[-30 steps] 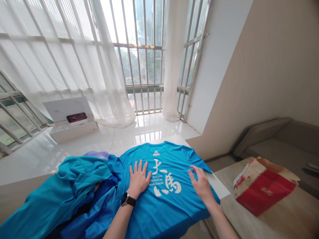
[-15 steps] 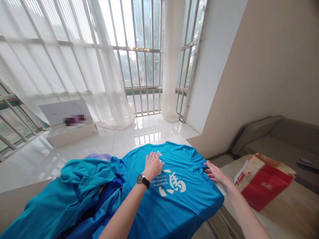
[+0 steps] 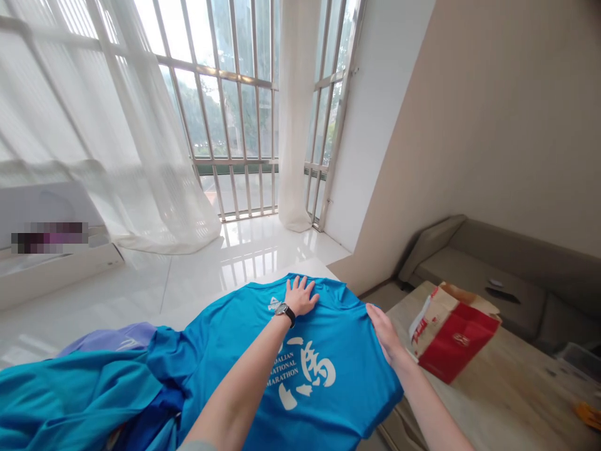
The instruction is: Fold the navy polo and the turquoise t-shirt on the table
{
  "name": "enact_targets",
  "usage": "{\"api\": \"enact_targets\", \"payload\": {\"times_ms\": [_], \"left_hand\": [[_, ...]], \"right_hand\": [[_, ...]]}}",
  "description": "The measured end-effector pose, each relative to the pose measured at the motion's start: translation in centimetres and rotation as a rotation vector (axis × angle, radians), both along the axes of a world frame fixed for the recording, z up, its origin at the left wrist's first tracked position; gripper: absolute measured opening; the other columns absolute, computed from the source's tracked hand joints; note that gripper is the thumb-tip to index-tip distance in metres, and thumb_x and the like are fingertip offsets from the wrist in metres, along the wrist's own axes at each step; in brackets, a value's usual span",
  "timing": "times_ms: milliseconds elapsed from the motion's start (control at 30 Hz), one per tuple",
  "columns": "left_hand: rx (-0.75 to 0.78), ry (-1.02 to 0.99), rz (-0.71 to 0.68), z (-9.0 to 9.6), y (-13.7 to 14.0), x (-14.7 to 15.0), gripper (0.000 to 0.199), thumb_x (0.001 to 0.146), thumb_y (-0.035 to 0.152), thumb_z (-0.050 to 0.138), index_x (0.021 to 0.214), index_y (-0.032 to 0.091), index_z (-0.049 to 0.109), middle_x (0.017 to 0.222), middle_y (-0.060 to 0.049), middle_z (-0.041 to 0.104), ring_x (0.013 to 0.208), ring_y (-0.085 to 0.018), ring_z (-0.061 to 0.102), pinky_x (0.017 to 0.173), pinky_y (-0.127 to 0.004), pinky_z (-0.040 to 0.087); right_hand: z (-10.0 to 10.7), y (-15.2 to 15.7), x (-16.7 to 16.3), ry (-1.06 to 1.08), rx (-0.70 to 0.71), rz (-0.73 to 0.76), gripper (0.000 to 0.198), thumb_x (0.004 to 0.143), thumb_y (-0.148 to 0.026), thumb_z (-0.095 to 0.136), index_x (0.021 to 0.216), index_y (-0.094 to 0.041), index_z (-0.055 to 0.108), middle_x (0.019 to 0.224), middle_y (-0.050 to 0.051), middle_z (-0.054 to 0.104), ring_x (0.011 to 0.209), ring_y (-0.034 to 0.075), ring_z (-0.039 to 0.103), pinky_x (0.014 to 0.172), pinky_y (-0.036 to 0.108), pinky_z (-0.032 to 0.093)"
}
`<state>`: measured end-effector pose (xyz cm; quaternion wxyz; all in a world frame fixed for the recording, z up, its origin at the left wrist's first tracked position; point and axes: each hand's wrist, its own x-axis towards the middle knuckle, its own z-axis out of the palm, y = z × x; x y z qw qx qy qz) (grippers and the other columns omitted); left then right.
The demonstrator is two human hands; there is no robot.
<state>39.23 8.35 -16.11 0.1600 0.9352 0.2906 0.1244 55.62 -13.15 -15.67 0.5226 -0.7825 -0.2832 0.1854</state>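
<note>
A blue T-shirt with white print lies spread over the corner of the white ledge, part of it hanging past the edge. My left hand, with a black-strapped watch at the wrist, rests flat on the shirt close to its collar, fingers spread. At the shirt's right side, my right hand touches the edge with its fingers stretched out. The thumb side is partly hidden. Beside the shirt on the left is a heap of teal clothing, with a lilac garment behind it.
An open white box stands on the white ledge at left. Curtains hang before the barred window. To the right, a red and beige paper bag stands on a marble-look tabletop; a sofa is behind.
My left hand has slid up the shirt toward the collar. My right hand has come in against the shirt's right edge. The view has turned right.
</note>
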Motion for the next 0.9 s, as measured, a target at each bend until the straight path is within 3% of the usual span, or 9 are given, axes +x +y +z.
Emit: {"api": "enact_targets", "payload": {"times_ms": [200, 333, 400, 500, 567, 633, 700, 800, 900], "left_hand": [[-0.040, -0.059, 0.064, -1.4, 1.3, 0.6, 0.061, 0.093, 0.056, 0.043, 0.147, 0.027, 0.045, 0.158, -0.009, 0.034, 0.148, -0.039, 0.016, 0.117, -0.063, 0.000], [-0.081, -0.155, 0.069, -0.7, 1.2, 0.5, 0.055, 0.093, 0.050, 0.047, 0.143, 0.025, 0.050, 0.155, -0.010, 0.040, 0.147, -0.036, 0.020, 0.118, -0.059, 0.002], [-0.109, -0.226, 0.087, 0.0, 1.2, 0.1, 0.049, 0.096, 0.043, 0.044, 0.140, 0.022, 0.051, 0.152, -0.011, 0.044, 0.144, -0.031, 0.028, 0.119, -0.052, 0.013], [-0.186, -0.307, 0.129, 1.2, 1.2, -1.1, 0.040, 0.100, 0.036, 0.035, 0.125, 0.018, 0.061, 0.128, -0.013, 0.063, 0.122, -0.025, 0.054, 0.105, -0.039, 0.038], [-0.258, -0.325, 0.142, 1.7, 0.9, -2.1, 0.043, 0.102, 0.039, 0.031, 0.107, 0.017, 0.068, 0.100, -0.010, 0.072, 0.096, -0.023, 0.065, 0.088, -0.034, 0.047], [-0.331, -0.332, 0.148, 1.8, 0.4, -2.9, 0.047, 0.100, 0.047, 0.034, 0.099, 0.017, 0.069, 0.084, -0.008, 0.072, 0.080, -0.022, 0.066, 0.076, -0.032, 0.048], [-0.390, -0.344, 0.158, 1.5, -0.4, -3.3, 0.044, 0.095, 0.052, 0.046, 0.107, 0.015, 0.067, 0.087, -0.009, 0.072, 0.083, -0.024, 0.067, 0.073, -0.032, 0.049], [-0.449, -0.372, 0.186, 1.0, -1.3, -3.1, 0.049, 0.085, 0.045, 0.063, 0.122, 0.012, 0.060, 0.099, -0.014, 0.071, 0.098, -0.030, 0.065, 0.081, -0.036, 0.048], [-0.518, -0.424, 0.195, 1.1, -1.6, -2.6, 0.037, 0.083, 0.029, 0.063, 0.117, 0.015, 0.062, 0.103, -0.013, 0.069, 0.105, -0.029, 0.061, 0.090, -0.039, 0.046]], "right_hand": [[-0.9, 0.1, -0.2, -0.028, -0.023, -0.010, 0.069, 0.091, -0.066, 0.033, 0.143, -0.023, 0.050, 0.136, 0.009, 0.063, 0.122, 0.027, 0.061, 0.092, 0.039, 0.057], [-0.8, 0.7, -2.3, -0.166, -0.019, 0.011, 0.072, 0.092, -0.062, 0.038, 0.151, -0.021, 0.038, 0.159, 0.007, 0.035, 0.143, 0.029, 0.036, 0.111, 0.043, 0.042], [-0.3, 0.8, -4.0, -0.389, -0.073, 0.251, 0.063, 0.094, -0.054, 0.042, 0.150, -0.024, 0.040, 0.160, 0.004, 0.032, 0.142, 0.030, 0.038, 0.113, 0.045, 0.039], [0.6, 0.5, -5.9, -0.751, -0.220, 0.688, 0.049, 0.099, -0.041, 0.036, 0.145, -0.029, 0.048, 0.155, 0.003, 0.041, 0.122, 0.028, 0.058, 0.102, 0.045, 0.050], [1.1, 0.3, -6.3, -0.865, -0.266, 0.779, 0.047, 0.100, -0.037, 0.035, 0.142, -0.029, 0.052, 0.152, 0.003, 0.047, 0.115, 0.027, 0.062, 0.099, 0.045, 0.052], [1.4, 0.2, -6.3, -0.919, -0.274, 0.787, 0.045, 0.099, -0.036, 0.037, 0.140, -0.028, 0.055, 0.149, 0.004, 0.051, 0.115, 0.028, 0.062, 0.100, 0.047, 0.052], [1.4, 0.2, -6.1, -0.948, -0.265, 0.778, 0.043, 0.099, -0.035, 0.039, 0.138, -0.029, 0.057, 0.146, 0.004, 0.053, 0.115, 0.028, 0.062, 0.101, 0.049, 0.051], [0.8, 0.0, -6.1, -0.966, -0.223, 0.740, 0.043, 0.100, -0.032, 0.038, 0.139, -0.031, 0.055, 0.145, 0.004, 0.055, 0.119, 0.026, 0.061, 0.102, 0.047, 0.051], [0.5, -0.3, -6.3, -0.927, -0.158, 0.665, 0.047, 0.098, -0.029, 0.040, 0.144, -0.032, 0.047, 0.144, 0.006, 0.055, 0.123, 0.024, 0.059, 0.100, 0.041, 0.053]]}}
